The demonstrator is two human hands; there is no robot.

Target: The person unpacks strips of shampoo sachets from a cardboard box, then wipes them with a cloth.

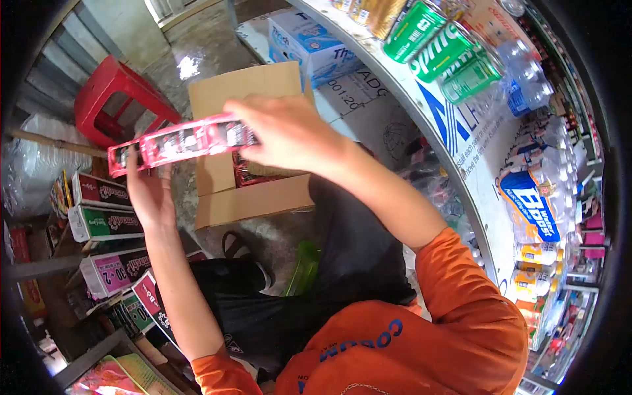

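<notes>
A long strip of joined red packets (181, 143) with dark printed panels stretches between my two hands, lifted above an open cardboard box. Its right end is gripped by my right hand (283, 135), fingers over the top edge and thumb below. At the other end, my left hand (151, 197) supports the strip from below, with some fingers behind it and one in front. Under the strip stands the cardboard box (247, 82), flaps spread, with more red packets (253, 172) showing inside. What the packets contain cannot be made out.
A red plastic stool (108, 99) stands at the back left. Several product cartons (105, 222) are stacked on the left. Shelving on the right carries green Sprite cans (447, 56) and shrink-wrapped water bottles (533, 197). A blue-white carton (309, 46) sits behind the box.
</notes>
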